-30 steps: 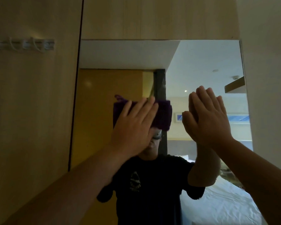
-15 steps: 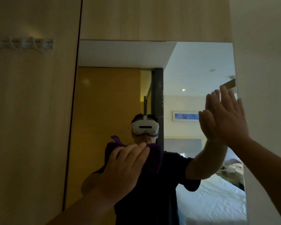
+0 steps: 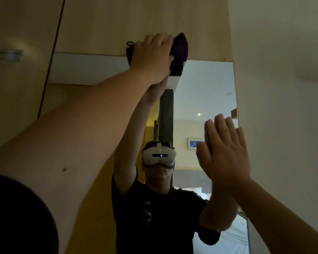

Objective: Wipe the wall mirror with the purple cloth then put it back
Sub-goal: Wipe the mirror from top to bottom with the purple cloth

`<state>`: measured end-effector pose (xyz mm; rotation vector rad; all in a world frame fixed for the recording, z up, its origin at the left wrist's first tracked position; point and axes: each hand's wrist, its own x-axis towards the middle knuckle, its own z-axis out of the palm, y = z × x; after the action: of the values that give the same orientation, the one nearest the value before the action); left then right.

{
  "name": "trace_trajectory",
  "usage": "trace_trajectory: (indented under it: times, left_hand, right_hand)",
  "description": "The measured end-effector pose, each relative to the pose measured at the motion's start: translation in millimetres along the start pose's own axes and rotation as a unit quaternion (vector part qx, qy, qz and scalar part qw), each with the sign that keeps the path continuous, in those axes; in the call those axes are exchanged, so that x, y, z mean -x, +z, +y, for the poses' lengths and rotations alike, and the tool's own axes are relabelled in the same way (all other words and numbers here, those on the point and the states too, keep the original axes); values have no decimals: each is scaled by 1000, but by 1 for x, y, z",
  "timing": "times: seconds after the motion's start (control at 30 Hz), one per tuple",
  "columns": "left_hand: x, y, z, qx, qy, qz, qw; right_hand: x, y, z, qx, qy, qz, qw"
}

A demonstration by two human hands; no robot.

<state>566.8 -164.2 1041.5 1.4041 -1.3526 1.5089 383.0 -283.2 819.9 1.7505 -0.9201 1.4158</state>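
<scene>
My left hand (image 3: 151, 58) presses the bunched purple cloth (image 3: 180, 52), soft and light, against the wall mirror (image 3: 206, 88) at twelve o'clock; right hand (image 3: 223, 153) flat, empty.

Purple cloth (image 3: 179, 52) at mirror (image 3: 206, 85) top edge

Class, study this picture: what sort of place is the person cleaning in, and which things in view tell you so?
Probably a hotel room or bedroom. The wall mirror reflects a bed with white linen and a framed picture, and wood-panelled walls surround it. The left hand presses the purple cloth at the mirror's top edge.
</scene>
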Motion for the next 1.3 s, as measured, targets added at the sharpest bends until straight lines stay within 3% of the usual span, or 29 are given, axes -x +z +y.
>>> trace_trajectory:
  times: [0.07,0.2,0.5,0.73,1.0,1.13,1.3]
  left_hand:
    - [6,12,2,-12,12,-36,999]
    - [54,25,9,-29,62,-11,998]
    - [274,48,34,-23,112,-51,992]
    - [361,56,51,-3,144,-64,987]
    - [312,48,44,52,126,34,990]
    - [209,31,51,100,35,68,992]
    - [50,14,70,51,-27,74,996]
  right_hand:
    - [-1,0,0,-2,-2,8,1000]
    - [-2,-4,-1,-14,-1,11,1000]
    - [-2,-11,-1,-46,3,-1,999]
    - [2,-19,10,-45,27,-9,999]
    - [21,-11,22,-40,43,-44,997]
    - [20,-7,27,-45,32,-49,997]
    - [20,-4,32,-59,11,-48,997]
